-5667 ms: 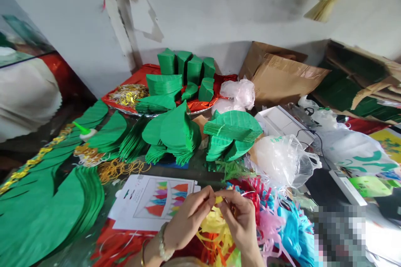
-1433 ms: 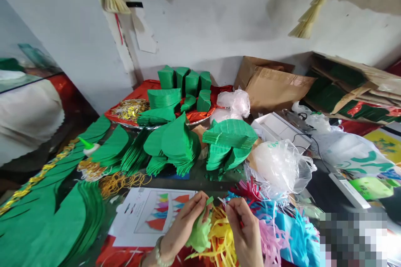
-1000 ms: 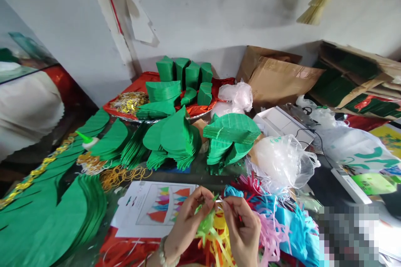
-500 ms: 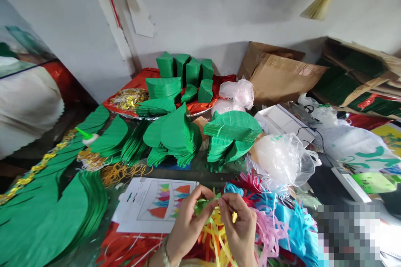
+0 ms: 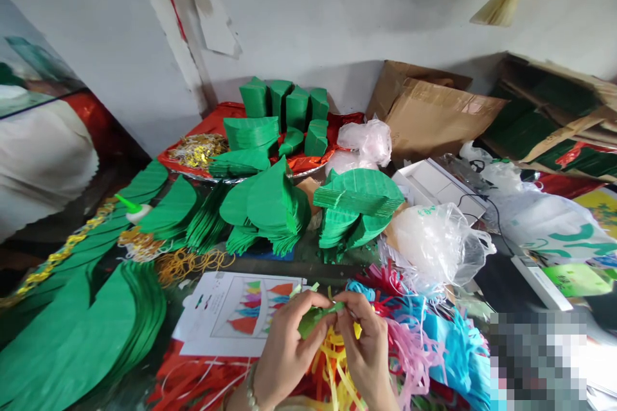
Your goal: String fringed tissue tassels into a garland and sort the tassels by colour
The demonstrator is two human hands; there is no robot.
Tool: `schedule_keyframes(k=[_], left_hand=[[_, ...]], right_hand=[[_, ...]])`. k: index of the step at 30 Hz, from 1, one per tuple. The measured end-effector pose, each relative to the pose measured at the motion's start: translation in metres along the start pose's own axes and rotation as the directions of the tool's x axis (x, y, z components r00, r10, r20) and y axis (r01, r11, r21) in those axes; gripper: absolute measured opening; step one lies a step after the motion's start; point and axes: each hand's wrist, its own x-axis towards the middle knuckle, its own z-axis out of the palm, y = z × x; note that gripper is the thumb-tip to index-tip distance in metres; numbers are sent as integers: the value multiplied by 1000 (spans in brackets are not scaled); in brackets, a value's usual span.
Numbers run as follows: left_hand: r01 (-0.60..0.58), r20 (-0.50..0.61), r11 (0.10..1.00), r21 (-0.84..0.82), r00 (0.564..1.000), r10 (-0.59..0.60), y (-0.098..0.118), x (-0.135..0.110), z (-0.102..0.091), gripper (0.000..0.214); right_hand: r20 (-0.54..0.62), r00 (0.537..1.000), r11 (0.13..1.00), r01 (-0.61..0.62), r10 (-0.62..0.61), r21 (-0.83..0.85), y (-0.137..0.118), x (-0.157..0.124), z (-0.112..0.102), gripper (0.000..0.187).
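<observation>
My left hand (image 5: 292, 337), with a pale bead bracelet at the wrist, pinches a light green paper tassel (image 5: 309, 322). Facing it, my right hand (image 5: 365, 343) has thumb and index finger closed on the tassel's twisted end. The two sets of fingertips nearly meet. Yellow paper streamers (image 5: 333, 359) hang below and between the hands. Under my left wrist lie red paper strips (image 5: 193, 376) with a white string over them. A white printed card (image 5: 207, 318) with a picture of coloured tassels lies just left of my left hand. Pink fringe (image 5: 409, 356) and blue fringe (image 5: 456, 347) lie right of my right hand.
Stacks of cut green paper (image 5: 274, 205) stand ahead, some on a red-covered tray (image 5: 212, 119). Large green leaf shapes (image 5: 91, 327) fill the left, near rubber bands (image 5: 193, 263) and a glue bottle (image 5: 137, 210). Plastic bags (image 5: 434, 244) and cardboard (image 5: 434, 119) are at the right.
The green tassel has turned between my fingers, and pale green strip ends now stick up behind my left hand. My right hand has shifted slightly left.
</observation>
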Motion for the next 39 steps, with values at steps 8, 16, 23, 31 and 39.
schedule_keyframes(k=[8, 16, 23, 31, 39], left_hand=[[-234, -84, 958, 166, 965, 250, 5, -6, 4, 13], [-191, 5, 977, 97, 982, 191, 15, -2, -4, 14], [-71, 51, 996, 61, 996, 68, 14, -4, -3, 8], [158, 103, 963, -219, 985, -138, 11, 4, -6, 13], [186, 124, 962, -200, 979, -163, 12, 2, -8, 11]], right_hand=[[-66, 996, 992, -52, 60, 115, 10, -14, 9, 21], [-184, 977, 993, 98, -109, -63, 18, -14, 0, 6], [-150, 973, 981, 159, -175, -115, 5, -13, -8, 9], [-52, 972, 970, 226, -231, -88, -3, -11, -16, 7], [-62, 990, 990, 120, -124, -69, -6, -17, -13, 10]])
